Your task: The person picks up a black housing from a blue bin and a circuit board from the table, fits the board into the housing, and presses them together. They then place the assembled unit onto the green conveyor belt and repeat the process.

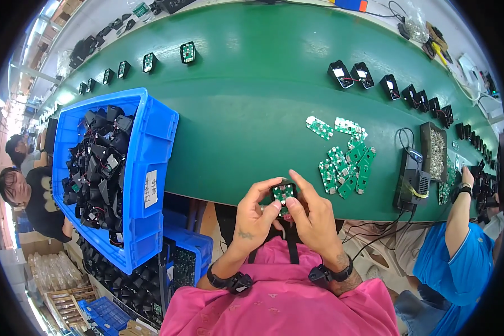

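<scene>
Gripping a small black housing (284, 193) with a green board inside, left hand (253, 219) and right hand (313, 217) are curled narrowly around it, held at the belt's (252, 84) near edge, right of the blue bin (151, 145).

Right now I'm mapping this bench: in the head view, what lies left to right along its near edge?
Blue bin of black housings → left hand → small black part with green board, held in both hands → right hand → loose green circuit boards → black box with cable → tray of screws.
</scene>
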Available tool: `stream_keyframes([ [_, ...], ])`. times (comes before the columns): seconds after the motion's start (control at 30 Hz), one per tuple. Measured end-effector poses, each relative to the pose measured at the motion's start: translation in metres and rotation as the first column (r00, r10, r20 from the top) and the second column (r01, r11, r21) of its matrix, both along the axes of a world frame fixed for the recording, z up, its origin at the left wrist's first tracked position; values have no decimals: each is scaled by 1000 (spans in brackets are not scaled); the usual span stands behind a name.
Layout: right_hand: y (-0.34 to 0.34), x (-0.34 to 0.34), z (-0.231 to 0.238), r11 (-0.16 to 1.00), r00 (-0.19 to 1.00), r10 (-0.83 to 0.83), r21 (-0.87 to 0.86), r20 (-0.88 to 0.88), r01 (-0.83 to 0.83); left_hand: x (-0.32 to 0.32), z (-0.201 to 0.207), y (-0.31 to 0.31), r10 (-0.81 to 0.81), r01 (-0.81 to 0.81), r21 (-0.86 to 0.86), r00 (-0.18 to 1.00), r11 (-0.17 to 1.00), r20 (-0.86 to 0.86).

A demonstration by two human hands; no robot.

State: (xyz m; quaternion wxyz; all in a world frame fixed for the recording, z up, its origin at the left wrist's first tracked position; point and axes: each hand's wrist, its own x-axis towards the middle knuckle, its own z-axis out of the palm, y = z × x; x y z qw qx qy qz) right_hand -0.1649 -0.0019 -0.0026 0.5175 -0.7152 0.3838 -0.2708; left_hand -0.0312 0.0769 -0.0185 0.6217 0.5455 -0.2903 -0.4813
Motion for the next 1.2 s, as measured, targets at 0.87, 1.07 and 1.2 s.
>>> stream_keyframes([
  [0.87,2,7,-26,974,999,-22,-224,-32,14,13,-4,-11,-145,157,142,985,977,-92],
  [1.07,2,8,-14,998,998,-69,-3,-5,69,6,-1,-13,-123,120,117,992,986,13],
  [1.2,1,7,-32,987,995,-85,-133,46,91,0,-10,-11,-96,83,80,979,993,181],
])
